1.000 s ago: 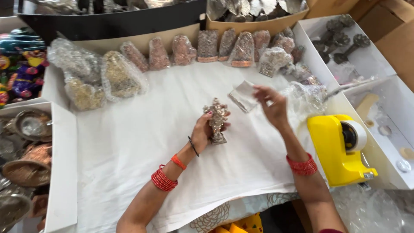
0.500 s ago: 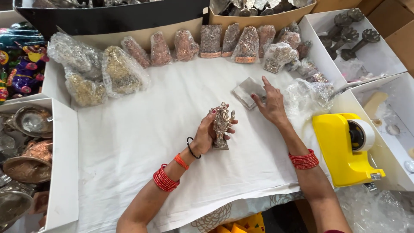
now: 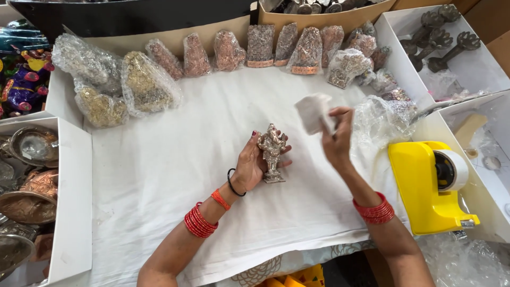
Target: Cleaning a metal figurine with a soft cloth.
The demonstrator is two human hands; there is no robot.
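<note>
1. At the far left, a white box [image 3: 74, 212] holds copper and silver metal bowls [image 3: 29, 196].
2. Along the back of the white cloth [image 3: 159, 175], wrapped figurines [image 3: 138, 87] stand in a row — gold ones at the left, reddish ones further right.
3. The left hand [image 3: 252, 165] holds a small silver figurine [image 3: 272, 151] upright over the middle of the cloth, fingers curled behind it and the thumb at its side; the base sits just above the cloth.
4. The right hand [image 3: 337, 135] is raised just right of the figurine, thumb and fingers pinching a small clear plastic bag [image 3: 314, 112], which is lifted off the cloth.
5. A heap of bubble wrap [image 3: 380, 119] lies just beyond that hand.
6. Further right, a yellow tape dispenser [image 3: 427, 186] stands at the cloth's edge — a roll of tape mounted in it.
7. At the far right, a white tray [image 3: 404, 58] holds dark metal pieces [image 3: 441, 34].
</note>
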